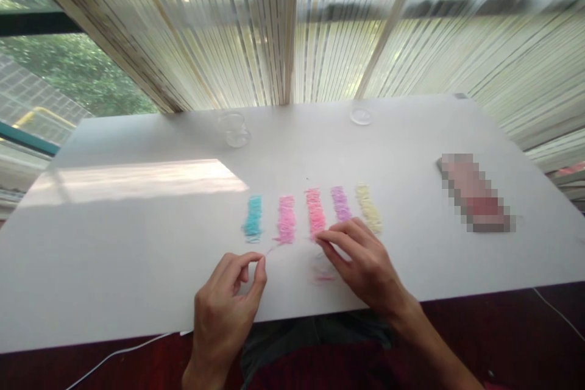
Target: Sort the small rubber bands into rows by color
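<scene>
Five columns of small thin pieces lie side by side on a white table: teal (253, 219), pink (286, 219), coral pink (315, 210), purple (340, 203) and pale yellow (369, 208). My left hand (231, 292) is below the teal column, thumb and forefinger pinched at the end of a thin pinkish strand (271, 250). My right hand (361, 256) is pinched at the lower end of the coral column; what its fingertips hold is too small to make out. Below it, between the hands, lies a blurry clear item with some pink pieces (324, 278).
Clear round containers (236, 136) stand at the back left of the white table (114, 244), and a clear round lid or dish (361, 116) at the back centre. A pixelated reddish object (475, 195) lies at the right. Striped curtains hang behind the far edge.
</scene>
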Available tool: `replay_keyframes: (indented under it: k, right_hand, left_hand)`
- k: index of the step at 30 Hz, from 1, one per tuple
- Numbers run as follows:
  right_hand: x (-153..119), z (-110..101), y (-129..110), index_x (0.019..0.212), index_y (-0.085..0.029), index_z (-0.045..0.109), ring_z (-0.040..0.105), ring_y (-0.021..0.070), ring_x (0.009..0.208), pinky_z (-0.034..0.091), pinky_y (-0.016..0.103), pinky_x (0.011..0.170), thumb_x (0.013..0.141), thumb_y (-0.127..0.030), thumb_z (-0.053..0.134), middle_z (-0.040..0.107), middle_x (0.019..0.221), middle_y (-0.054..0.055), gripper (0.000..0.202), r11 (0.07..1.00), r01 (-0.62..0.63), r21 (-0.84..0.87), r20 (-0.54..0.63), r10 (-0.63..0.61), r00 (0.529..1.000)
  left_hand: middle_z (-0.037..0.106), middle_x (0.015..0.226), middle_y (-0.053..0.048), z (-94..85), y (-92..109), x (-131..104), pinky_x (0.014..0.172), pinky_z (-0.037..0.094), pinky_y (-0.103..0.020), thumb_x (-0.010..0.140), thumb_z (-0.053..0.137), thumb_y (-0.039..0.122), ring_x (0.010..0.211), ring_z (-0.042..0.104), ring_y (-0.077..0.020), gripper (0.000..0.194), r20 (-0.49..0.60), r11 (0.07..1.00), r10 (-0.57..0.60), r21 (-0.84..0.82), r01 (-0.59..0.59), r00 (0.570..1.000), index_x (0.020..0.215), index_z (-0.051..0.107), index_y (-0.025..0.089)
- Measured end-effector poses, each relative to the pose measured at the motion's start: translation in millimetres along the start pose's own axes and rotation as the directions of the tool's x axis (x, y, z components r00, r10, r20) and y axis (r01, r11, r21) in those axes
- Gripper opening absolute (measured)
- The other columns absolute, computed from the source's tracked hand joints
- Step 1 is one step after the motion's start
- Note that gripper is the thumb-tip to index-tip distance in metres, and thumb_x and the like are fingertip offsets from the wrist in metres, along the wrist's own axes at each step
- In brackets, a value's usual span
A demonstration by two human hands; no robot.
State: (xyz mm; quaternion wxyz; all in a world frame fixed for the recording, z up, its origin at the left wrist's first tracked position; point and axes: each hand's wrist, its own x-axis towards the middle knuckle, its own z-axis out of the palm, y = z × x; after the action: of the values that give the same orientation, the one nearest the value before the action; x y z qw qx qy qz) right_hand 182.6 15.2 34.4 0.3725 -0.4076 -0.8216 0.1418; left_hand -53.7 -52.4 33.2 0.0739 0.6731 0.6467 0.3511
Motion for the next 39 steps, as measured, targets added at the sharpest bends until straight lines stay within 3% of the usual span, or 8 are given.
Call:
replay_keyframes:
  k: [3,6,12,20,25,29,35,39]
  right_hand:
    - [-18,-25,19,0.106,-0.024,0.072,0.065,0.0217,0.084,0.058,0.037,0.076,0.098,-0.013,0.064,0.071,0.089,0.006,0.015,0.993,-0.083,-0.079,-0.099,0.075,0.992]
    - [-28,-37,33,0.105,-0.023,0.073,0.066,0.0219,0.083,0.059,0.037,0.075,0.098,-0.015,0.065,0.071,0.089,0.006,0.013,0.989,-0.104,-0.103,-0.098,0.094,0.991]
    - [-29,-32,41,0.105,-0.023,0.074,0.066,0.0225,0.084,0.061,0.038,0.075,0.099,-0.017,0.063,0.071,0.089,0.006,0.014,0.992,-0.108,-0.068,-0.059,0.104,0.993]
    - [-32,-36,30,0.107,-0.023,0.073,0.067,0.0213,0.083,0.061,0.036,0.075,0.098,-0.014,0.065,0.071,0.088,0.005,0.015,0.994,-0.104,-0.027,-0.122,0.100,0.987]
    - [-41,-39,33,0.106,-0.024,0.074,0.069,0.0212,0.080,0.061,0.036,0.073,0.097,-0.016,0.065,0.072,0.087,0.005,0.015,0.987,-0.154,-0.040,-0.179,0.144,0.973]
    - [-48,-41,38,0.105,-0.023,0.074,0.068,0.0207,0.079,0.061,0.035,0.071,0.098,-0.017,0.064,0.071,0.085,0.005,0.013,0.982,-0.183,-0.050,-0.196,0.170,0.966]
    - [-46,-39,39,0.104,-0.022,0.072,0.068,0.0206,0.082,0.061,0.035,0.073,0.098,-0.014,0.064,0.071,0.087,0.005,0.013,0.985,-0.173,-0.011,-0.168,0.169,0.971]
    - [-48,-40,40,0.105,-0.022,0.071,0.067,0.0206,0.082,0.060,0.035,0.074,0.098,-0.014,0.065,0.070,0.088,0.005,0.013,0.985,-0.170,-0.015,-0.160,0.165,0.973]
  left_hand:
    - [0.051,0.071,0.005,9.4,7,4,0.060,0.044,-0.020,0.098,0.063,0.023,0.060,0.054,-0.0092,0.007,0.021,0.999,0.024,-0.044,-0.023,1.000,0.096,0.070,0.021]
    - [0.052,0.071,0.005,19.7,17,9,0.059,0.045,-0.020,0.098,0.062,0.023,0.061,0.055,-0.0094,0.008,0.057,0.995,0.052,-0.086,-0.047,0.997,0.098,0.070,0.021]
    - [0.056,0.073,0.003,29.6,34,18,0.059,0.046,-0.020,0.099,0.060,0.023,0.062,0.057,-0.0103,0.010,0.092,0.986,0.094,-0.149,-0.079,0.991,0.099,0.070,0.021]
    - [0.059,0.073,0.003,48.1,54,28,0.060,0.047,-0.021,0.102,0.057,0.023,0.063,0.059,-0.0111,0.012,0.141,0.964,0.190,-0.216,-0.157,0.972,0.102,0.069,0.020]
    - [0.064,0.073,0.001,70.5,74,40,0.059,0.048,-0.021,0.105,0.052,0.023,0.061,0.061,-0.0106,0.019,0.128,0.953,0.281,-0.151,-0.262,0.951,0.099,0.070,0.018]
    - [0.066,0.075,0.000,82.2,77,42,0.056,0.047,-0.021,0.106,0.050,0.025,0.060,0.062,-0.0117,0.023,0.145,0.951,0.306,-0.094,-0.295,0.941,0.101,0.071,0.019]
    - [0.070,0.080,-0.002,84.8,75,41,0.055,0.047,-0.021,0.107,0.047,0.026,0.060,0.064,-0.0119,0.025,0.189,0.956,0.292,-0.025,-0.293,0.937,0.103,0.071,0.019]
    - [0.069,0.078,-0.001,76.3,77,39,0.056,0.048,-0.022,0.107,0.048,0.024,0.061,0.064,-0.0123,0.024,0.183,0.953,0.302,-0.030,-0.302,0.935,0.105,0.072,0.019]
